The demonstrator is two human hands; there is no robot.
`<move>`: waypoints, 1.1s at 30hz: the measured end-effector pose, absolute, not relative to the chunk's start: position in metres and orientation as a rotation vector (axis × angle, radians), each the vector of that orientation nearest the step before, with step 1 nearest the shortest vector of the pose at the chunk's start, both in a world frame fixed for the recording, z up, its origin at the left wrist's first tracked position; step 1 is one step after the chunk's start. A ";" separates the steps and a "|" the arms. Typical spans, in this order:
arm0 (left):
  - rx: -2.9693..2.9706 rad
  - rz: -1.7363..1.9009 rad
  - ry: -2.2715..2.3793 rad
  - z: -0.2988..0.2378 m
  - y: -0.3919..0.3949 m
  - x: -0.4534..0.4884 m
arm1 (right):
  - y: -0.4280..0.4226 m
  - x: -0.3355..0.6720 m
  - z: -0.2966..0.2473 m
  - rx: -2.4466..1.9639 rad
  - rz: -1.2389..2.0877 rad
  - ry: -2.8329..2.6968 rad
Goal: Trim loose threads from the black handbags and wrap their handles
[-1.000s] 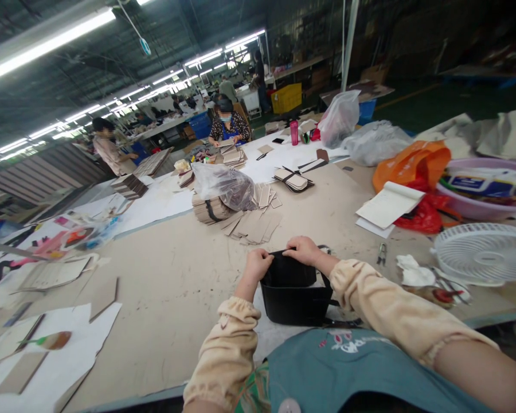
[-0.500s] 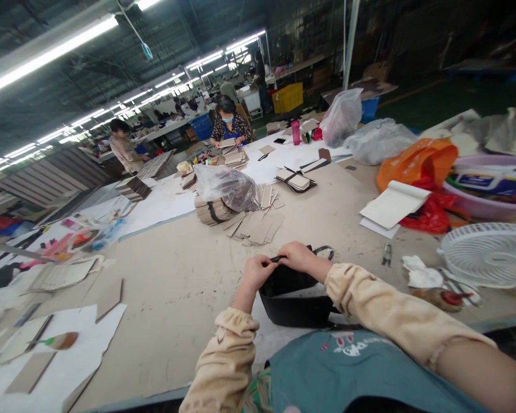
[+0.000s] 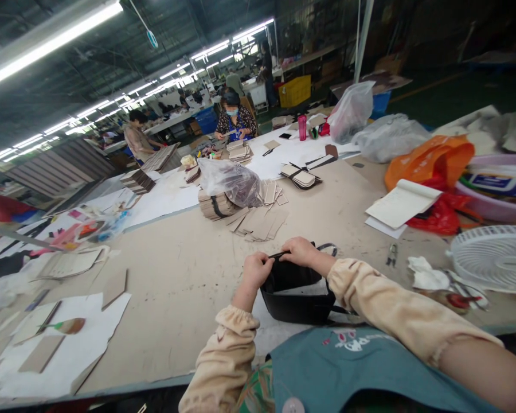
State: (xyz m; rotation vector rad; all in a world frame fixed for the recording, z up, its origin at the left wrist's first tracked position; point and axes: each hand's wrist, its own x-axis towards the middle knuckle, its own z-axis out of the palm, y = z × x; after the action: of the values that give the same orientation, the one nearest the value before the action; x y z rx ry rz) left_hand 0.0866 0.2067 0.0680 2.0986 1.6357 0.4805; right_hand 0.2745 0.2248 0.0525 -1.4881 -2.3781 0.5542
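A black handbag point(image 3: 298, 308) stands at the near edge of the table, its open top facing up and a thin strap looping at its right side. My left hand point(image 3: 256, 272) pinches the far rim at its left corner. Farther right along the same rim, my right hand point(image 3: 301, 252) grips the edge with the fingers bent over it. Both hands are closed on the bag, a small gap apart. Part of the bag's right side is hidden behind my right forearm and sleeve.
Beyond the bag lie tan card pieces point(image 3: 258, 222) and a plastic bag point(image 3: 232, 182). To the right are a small clipper point(image 3: 391, 254), a notepad point(image 3: 403, 203) and a white fan point(image 3: 494, 258). A brush point(image 3: 71, 326) rests on white paper at left. A co-worker point(image 3: 236, 117) sits across the table.
My hands have spread slightly apart along the bag's rim, the left one shifting a little left. The bag's opening looks wider. The whole view has tilted slightly.
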 end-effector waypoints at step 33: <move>2.070 0.480 1.689 0.060 0.224 0.092 | 0.229 0.266 0.060 -1.431 0.485 -2.516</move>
State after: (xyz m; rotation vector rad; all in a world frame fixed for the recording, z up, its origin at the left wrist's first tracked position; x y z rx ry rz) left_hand 0.0921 0.2241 0.0602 2.0701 1.6894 0.4804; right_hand 0.2662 0.2286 0.0599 -1.4308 -2.5158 0.4854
